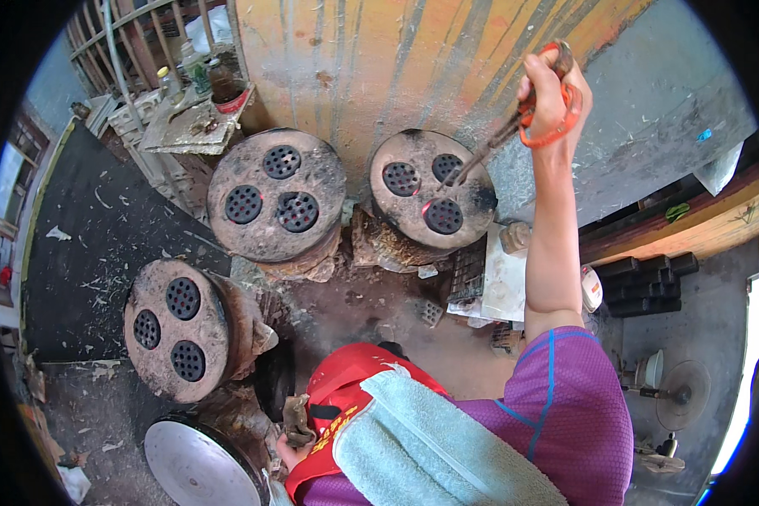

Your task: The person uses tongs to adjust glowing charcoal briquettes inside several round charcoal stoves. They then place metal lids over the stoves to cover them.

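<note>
My right hand (560,104) grips a pair of metal fire tongs (494,140) by orange-wrapped handles. The tongs' tips are over a round clay stove (395,212), among its three honeycomb coal briquettes; the nearest are the upper right one (447,168) and the lower one (443,216). Red glow shows beside the lower briquette and in the left one (401,179). Low near my waist, my left hand (293,450) is partly hidden by a red apron (354,373). It holds a brownish folded piece (297,420), perhaps cloth.
Two more stoves, one at upper left (240,164) and one lower (158,294), each hold three briquettes. A round metal lid (193,465) lies at lower left. Bottles (195,68) stand on a ledge. Black briquettes (645,288) are stacked at right near a fan (683,395).
</note>
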The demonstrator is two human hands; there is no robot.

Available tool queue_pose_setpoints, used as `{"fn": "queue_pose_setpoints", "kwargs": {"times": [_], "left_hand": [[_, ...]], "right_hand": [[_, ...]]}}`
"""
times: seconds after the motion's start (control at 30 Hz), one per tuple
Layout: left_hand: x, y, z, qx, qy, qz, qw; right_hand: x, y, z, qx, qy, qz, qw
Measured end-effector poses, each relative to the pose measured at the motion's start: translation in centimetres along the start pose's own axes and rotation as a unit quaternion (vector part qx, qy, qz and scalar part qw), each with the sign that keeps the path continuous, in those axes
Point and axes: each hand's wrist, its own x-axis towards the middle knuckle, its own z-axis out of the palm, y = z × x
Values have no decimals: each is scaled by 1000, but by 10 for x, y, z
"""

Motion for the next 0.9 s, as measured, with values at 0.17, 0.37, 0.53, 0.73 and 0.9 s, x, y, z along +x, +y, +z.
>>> {"fn": "queue_pose_setpoints", "kwargs": {"times": [0.17, 0.37, 0.53, 0.73, 0.9], "left_hand": [[-56, 31, 118, -419, 66, -157, 892], [-21, -19, 128, 268, -164, 163, 935], [-66, -4, 227, 321, -186, 174, 912], [-70, -24, 254, 287, -156, 171, 930], [-67, -14, 268, 343, -176, 160, 909]], "right_hand": [[1, 38, -69, -19, -23, 37, 999], [13, 73, -120, 98, -19, 33, 994], [21, 109, -129, 206, -52, 14, 977], [27, 147, -105, 248, -65, 43, 966], [29, 171, -85, 257, -95, 48, 961]]}}
